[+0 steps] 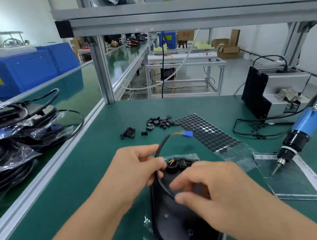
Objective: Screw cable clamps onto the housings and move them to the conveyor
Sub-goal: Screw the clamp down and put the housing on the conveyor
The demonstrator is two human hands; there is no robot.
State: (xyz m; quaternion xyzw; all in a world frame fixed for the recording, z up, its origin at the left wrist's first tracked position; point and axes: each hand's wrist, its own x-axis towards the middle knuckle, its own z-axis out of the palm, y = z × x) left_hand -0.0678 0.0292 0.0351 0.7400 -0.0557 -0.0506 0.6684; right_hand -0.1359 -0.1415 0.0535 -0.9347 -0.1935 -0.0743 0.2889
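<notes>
A black oval housing (177, 222) lies on the green worktop (92, 167) before a worker. The left hand (139, 165) curls around the housing's black cable (160, 145), while the right hand (207, 189) pinches the same cable lower down. Loose cable clamps (160, 122) sit beyond; an electric screwdriver (301, 129) rests at right.

A green-matted workbench (92, 172) is carrying everything here. A black oval plastic housing (177, 226) is lying on it at the near edge, partly on clear wrapping. Farther back, 2 loose heaps of small black plastic cable clamps (159, 122) are sitting beside a clear sheet of round black pads (206, 132). A blue-and-black electric screwdriver (301, 129) is resting tip-down on a dark bag (291, 181) at the right, near a grey screw feeder (281, 94).
</notes>
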